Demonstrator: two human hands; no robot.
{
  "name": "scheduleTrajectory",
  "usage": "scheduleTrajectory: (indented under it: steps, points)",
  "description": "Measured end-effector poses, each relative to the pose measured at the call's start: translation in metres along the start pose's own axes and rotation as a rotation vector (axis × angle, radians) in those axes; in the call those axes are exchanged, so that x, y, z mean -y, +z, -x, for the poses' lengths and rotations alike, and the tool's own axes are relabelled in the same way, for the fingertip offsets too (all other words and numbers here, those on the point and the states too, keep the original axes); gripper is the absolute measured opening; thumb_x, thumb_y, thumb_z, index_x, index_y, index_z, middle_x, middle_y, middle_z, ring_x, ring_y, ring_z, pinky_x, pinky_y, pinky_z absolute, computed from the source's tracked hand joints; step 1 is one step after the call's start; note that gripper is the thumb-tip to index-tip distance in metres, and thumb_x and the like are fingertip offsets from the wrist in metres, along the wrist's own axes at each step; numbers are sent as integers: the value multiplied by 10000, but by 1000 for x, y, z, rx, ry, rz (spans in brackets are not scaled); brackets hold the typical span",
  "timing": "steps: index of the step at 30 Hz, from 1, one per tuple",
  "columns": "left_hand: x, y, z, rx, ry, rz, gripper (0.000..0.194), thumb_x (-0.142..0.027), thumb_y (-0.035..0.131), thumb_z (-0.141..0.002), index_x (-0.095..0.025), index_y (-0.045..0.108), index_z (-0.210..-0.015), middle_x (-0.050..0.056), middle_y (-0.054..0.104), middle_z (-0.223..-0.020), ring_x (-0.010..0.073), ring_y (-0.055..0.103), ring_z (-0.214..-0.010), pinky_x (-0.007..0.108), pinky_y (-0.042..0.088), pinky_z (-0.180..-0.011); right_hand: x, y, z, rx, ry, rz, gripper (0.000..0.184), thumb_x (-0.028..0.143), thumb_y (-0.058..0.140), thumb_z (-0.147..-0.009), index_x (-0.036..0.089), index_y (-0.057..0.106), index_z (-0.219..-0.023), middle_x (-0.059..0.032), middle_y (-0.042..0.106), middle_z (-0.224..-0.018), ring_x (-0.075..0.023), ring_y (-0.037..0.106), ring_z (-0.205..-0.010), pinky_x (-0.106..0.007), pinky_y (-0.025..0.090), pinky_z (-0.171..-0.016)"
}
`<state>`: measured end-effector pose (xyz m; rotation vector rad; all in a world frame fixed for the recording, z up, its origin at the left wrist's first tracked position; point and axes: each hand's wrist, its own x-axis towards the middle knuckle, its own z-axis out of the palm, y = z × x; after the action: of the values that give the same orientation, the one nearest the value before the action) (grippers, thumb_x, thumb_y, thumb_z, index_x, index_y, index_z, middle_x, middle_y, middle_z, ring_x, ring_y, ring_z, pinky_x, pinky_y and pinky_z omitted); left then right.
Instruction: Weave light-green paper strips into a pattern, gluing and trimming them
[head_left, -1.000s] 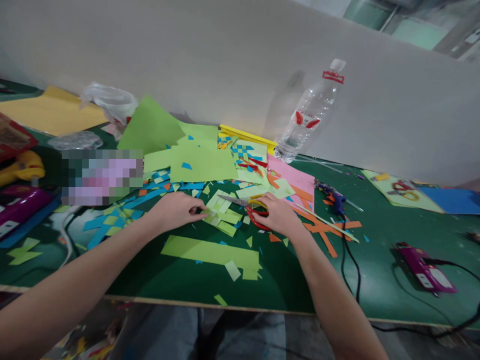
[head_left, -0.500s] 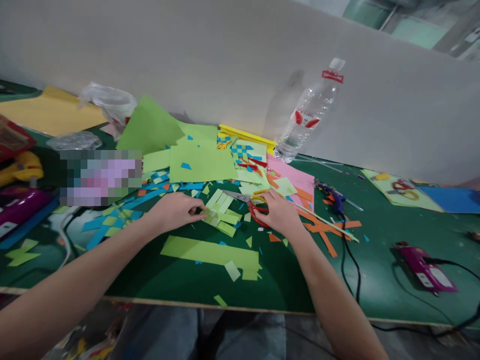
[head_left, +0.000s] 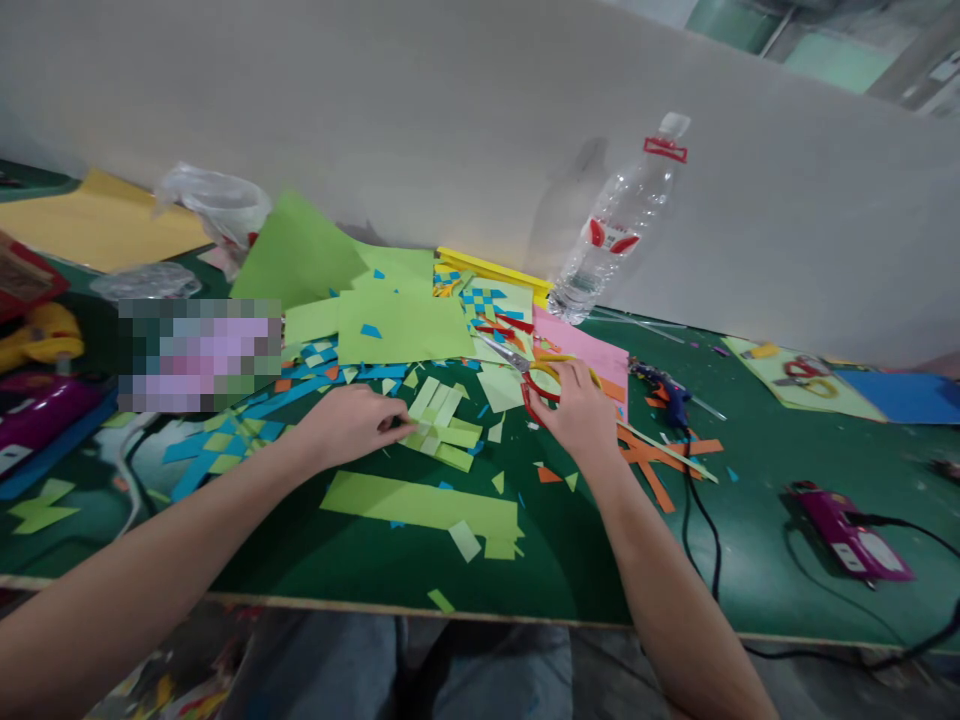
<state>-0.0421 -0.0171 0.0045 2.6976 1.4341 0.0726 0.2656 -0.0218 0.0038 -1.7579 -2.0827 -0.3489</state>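
My left hand (head_left: 360,425) pinches the left edge of a small woven piece of green paper strips (head_left: 444,425), its loose ends spread toward the right. In my right hand (head_left: 577,405) is a pair of scissors (head_left: 534,375) with red and yellow handles, fingers through the loops. Its blades point up and left, above the paper scraps and apart from the woven piece. A long light green paper strip (head_left: 420,505) lies on the table nearer to me, with a small pale square on its right part.
Green sheets (head_left: 405,325) and blue-green woven scraps lie behind my hands. A clear plastic bottle (head_left: 615,230) stands by the wall. To the right are a blue glue gun (head_left: 671,395), its cord, and a purple device (head_left: 851,535). A white cable (head_left: 135,460) runs at left.
My right hand has drawn the scissors away from the woven paper, up and to the right. My left hand stays in place, still pinching the paper.
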Motion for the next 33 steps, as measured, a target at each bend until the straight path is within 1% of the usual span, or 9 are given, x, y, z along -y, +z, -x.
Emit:
scheduleTrajectory:
  steps: [3,5,8,12,14,17,21,26,33]
  points:
    - [1,2,1,-86,25,-12,410,-420,415,-922,-203,681,-697,56,666,-638,208,609,-686,298,416,-643,-6,2,-1,16,29,93,414,421,421,-920,139,520,-1206,-152,584,-1150,-268,584,-946,-329,435,-682]
    - [2,3,2,-167,56,30,389,-417,419,-925,-208,697,-751,45,677,-667,197,616,-705,313,436,-712,-8,3,-2,45,51,136,395,407,439,-913,143,524,-1194,-149,582,-1146,-265,587,-929,-328,432,-667]
    - [3,6,1,-237,149,91,319,-426,472,-912,-214,710,-905,50,708,-841,200,633,-846,339,432,-838,-10,5,-2,103,88,184,380,409,452,-905,147,530,-1169,-150,574,-1138,-261,597,-879,-330,424,-623]
    - [2,13,-2,-216,276,125,361,-457,510,-899,-226,656,-1135,79,662,-1154,238,567,-1108,410,368,-1009,-13,9,-2,152,120,191,384,437,450,-905,147,543,-1139,-154,569,-1111,-262,603,-862,-332,425,-609]
    - [2,17,-4,-195,311,136,404,-458,511,-902,-245,603,-1233,80,607,-1275,248,509,-1209,435,319,-1071,-14,11,-2,157,129,191,382,449,449,-905,153,549,-1124,-150,569,-1103,-261,606,-877,-327,428,-613]
    - [1,21,-5,-157,358,121,436,-457,507,-909,-283,543,-1307,63,521,-1392,251,408,-1319,452,229,-1136,-16,14,-1,165,125,213,375,451,447,-905,152,556,-1103,-144,577,-1088,-255,613,-885,-319,434,-616]
    - [2,22,-4,-129,406,99,455,-487,517,-899,-280,540,-1303,57,488,-1426,245,361,-1354,446,176,-1158,-18,16,0,190,130,245,380,460,435,-911,143,567,-1074,-137,595,-1050,-240,629,-830,-315,436,-620]
    - [3,22,-4,-140,407,86,436,-489,503,-904,-262,561,-1272,66,499,-1408,247,365,-1348,434,185,-1152,-17,14,0,219,121,233,393,463,423,-921,125,581,-1042,-150,601,-1038,-250,632,-837,-327,442,-653]
    - [4,22,-5,-184,430,107,406,-441,544,-895,-244,572,-1249,74,543,-1360,246,410,-1310,421,234,-1121,-13,9,-2,158,126,180,398,457,457,-903,132,559,-1108,-154,593,-1071,-262,617,-881,-335,445,-697]
